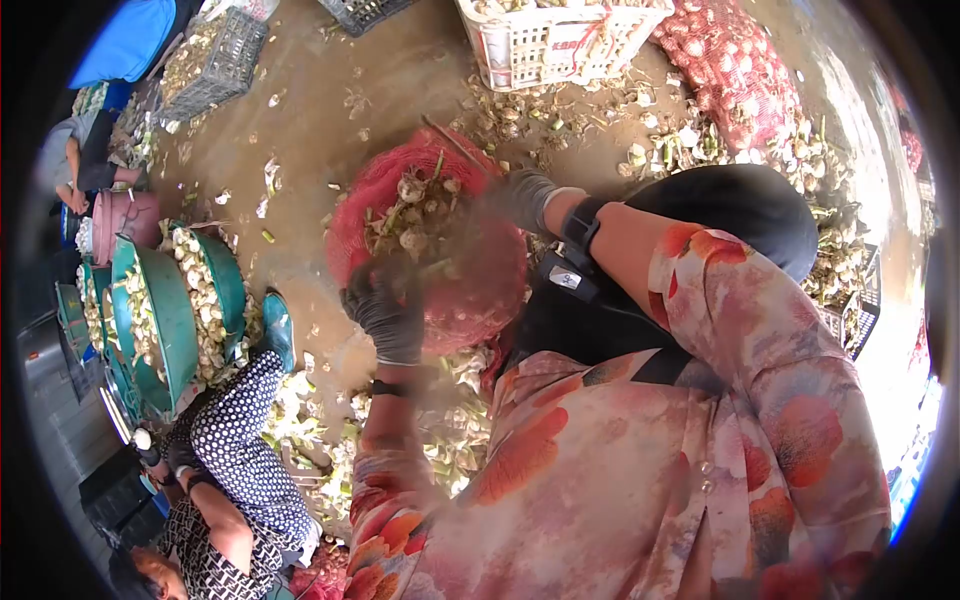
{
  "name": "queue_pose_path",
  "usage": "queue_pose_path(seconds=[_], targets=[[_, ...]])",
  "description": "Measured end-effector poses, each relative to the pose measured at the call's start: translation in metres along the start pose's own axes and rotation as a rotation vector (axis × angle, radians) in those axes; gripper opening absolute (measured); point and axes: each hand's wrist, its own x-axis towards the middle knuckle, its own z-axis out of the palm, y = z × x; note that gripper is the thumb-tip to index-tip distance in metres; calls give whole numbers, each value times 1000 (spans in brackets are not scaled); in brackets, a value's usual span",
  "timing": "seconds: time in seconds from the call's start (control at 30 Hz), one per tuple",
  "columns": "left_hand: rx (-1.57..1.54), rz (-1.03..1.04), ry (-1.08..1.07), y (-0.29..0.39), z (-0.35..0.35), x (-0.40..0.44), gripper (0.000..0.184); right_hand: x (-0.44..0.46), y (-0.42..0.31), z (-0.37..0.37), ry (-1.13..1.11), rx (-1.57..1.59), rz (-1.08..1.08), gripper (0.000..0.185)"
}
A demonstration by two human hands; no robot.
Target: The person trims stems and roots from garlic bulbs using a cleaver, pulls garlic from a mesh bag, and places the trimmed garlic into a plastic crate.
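Gloved left hand [385, 312] sits at red mesh bag [350, 228], garlic [412, 218] inside; right hand [528, 202] opposite, blurred. Fingers' opening and hold: cannot tell, either hand.

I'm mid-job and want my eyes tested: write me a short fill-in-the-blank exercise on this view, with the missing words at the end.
1. The left hand is covered by a dark ____.
2. The red mesh bag at that hand holds ____ bulbs.
3. The crate with red lettering is ____ in colour.
4. The co-worker at bottom left wears trousers patterned with polka ____.

Missing words: glove; garlic; white; dots.
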Motion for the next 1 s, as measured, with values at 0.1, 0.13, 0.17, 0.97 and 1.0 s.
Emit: queue_pose_path(seconds=[0.1, 0.13, 0.17, 0.97, 1.0], targets=[[9, -219, 95, -29, 18, 6, 56, 22, -3, 17, -17, 186, 53, 23], [28, -346, 130, -47, 30, 5, 61, 25, -7, 19, -11, 187, 56, 23], [22, -339, 137, -55, 38, 10, 61, 24, -10, 19, 14, 131, 21, 21], [-1471, -696, 223, -34, -115, 144, 27, 10, 50, -125, 594, 956, 527, 30], [-1519, -693, 249, -33, -142, 156, 26, -3, 46, -150, 652, 1038, 511, 29]])
